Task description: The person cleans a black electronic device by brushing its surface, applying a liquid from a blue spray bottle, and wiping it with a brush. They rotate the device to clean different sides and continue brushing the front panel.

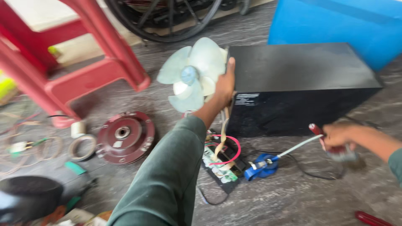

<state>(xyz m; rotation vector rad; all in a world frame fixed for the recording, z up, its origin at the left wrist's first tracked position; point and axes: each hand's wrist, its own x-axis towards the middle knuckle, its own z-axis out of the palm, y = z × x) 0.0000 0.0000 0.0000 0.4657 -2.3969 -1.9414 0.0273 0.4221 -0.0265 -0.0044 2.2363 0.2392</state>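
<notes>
A: Inventory, referenced to the black box (301,83). How many hands, and what does each hold?

B: Two hands. The left hand (224,86) is at the box's left end, fingers closed on the pale fan blade (192,73), held upright against that end. One fan blade unit; its lobes are blurred, so I cannot count them. The right hand (337,136) is in front of the box's right corner, closed around a red-handled tool (331,142); its tip is too blurred to identify.

A: Items on the floor in front of the box?

B: One circuit board (222,167), just below the box's left front corner, with a red wire loop (228,150) over it. One blue clip-shaped part (261,165) right of the board, with a white lead (297,145) running from it toward the right hand.

A: Farther out?

B: Left of the box, well apart: one dark red round disc (125,136), one tape roll (81,146) just beside it, and one red plastic stool (83,58) behind them. Behind the box: one blue container (339,25) and one wheel (163,21).

A: Obstructions?

B: The green sleeve (167,180) of the left arm covers part of the floor left of the board. A second red handle (370,218) lies near the lower right edge, well apart from the box.
</notes>
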